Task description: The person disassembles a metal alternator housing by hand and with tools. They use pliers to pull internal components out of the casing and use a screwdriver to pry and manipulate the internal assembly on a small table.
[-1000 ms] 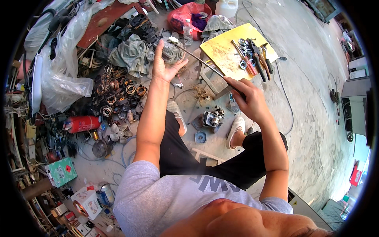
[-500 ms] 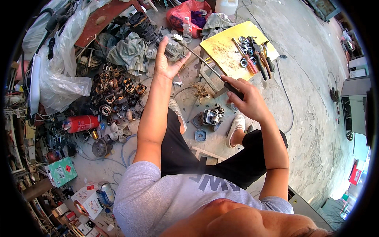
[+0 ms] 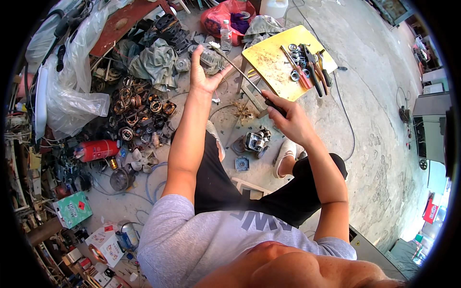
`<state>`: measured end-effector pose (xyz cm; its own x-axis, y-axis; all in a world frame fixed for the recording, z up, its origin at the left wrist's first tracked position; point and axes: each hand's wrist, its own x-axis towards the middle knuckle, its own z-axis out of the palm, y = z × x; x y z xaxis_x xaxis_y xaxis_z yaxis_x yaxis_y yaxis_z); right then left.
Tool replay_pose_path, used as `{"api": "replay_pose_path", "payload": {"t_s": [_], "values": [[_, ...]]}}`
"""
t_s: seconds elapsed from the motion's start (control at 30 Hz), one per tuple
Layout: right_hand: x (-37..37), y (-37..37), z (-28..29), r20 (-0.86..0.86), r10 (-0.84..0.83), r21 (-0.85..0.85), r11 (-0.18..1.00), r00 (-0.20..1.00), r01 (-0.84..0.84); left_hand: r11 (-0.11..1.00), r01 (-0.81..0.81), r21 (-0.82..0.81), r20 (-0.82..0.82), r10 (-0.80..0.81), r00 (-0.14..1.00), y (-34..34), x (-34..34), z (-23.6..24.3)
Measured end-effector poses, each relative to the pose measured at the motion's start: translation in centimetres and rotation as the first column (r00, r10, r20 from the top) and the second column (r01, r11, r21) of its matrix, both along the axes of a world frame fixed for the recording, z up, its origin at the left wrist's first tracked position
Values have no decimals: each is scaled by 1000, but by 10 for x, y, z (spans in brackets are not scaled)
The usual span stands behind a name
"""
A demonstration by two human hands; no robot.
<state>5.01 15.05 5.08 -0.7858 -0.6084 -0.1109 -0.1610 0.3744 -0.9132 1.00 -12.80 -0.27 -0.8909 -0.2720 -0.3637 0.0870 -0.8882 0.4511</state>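
The right hand has its fingers wrapped round the dark handle of a long-shafted screwdriver-like tool, above a rough grey concrete floor. Just beyond that grip stands a low yellow-topped table, strewn with brownish dust; on its side nearer the grip lie a red-handled screwdriver, dark-handled pliers and several metal rings. Farther out from the grip, past the table, are a red plastic bag, a clear bottle and a white jug. Well to the left of the grip spreads a heap of copper-wound motor parts, with grey cloth and clear plastic sheeting beyond. Nearer the person than the grip, a square blue-grey piece lies on the floor. The tool's slim, dull shaft slants from the grip, up and leftward, to a grey, ribbed metal housing, which sits between the spread thumb and fingers of the left hand; whether that hand bears its weight cannot be told. A small pale part shows where the shaft ends, so the tip's contact is hard to make out. The left hand partly covers the housing's near side, and its fingertips are indistinct.
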Motion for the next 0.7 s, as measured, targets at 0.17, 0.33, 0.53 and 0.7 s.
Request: {"api": "replay_pose_path", "payload": {"t_s": [0.17,0.33,0.53,0.7], "values": [[7,-11,-5,-76,-14,52,999,997,18,997,-79,3,49,79,996,-4,-4,-6],[25,-41,-33,-195,-146,-118,985,970,125,982,-84,170,38,79,996,12,0,-13],[7,-38,-26,-7,-212,-130,969,977,210,992,41,118,63,-49,997,23,-5,-13],[-15,-24,-13,-32,-390,-258,893,920,369,964,231,135,-77,-222,972,10,1,-5]]}}
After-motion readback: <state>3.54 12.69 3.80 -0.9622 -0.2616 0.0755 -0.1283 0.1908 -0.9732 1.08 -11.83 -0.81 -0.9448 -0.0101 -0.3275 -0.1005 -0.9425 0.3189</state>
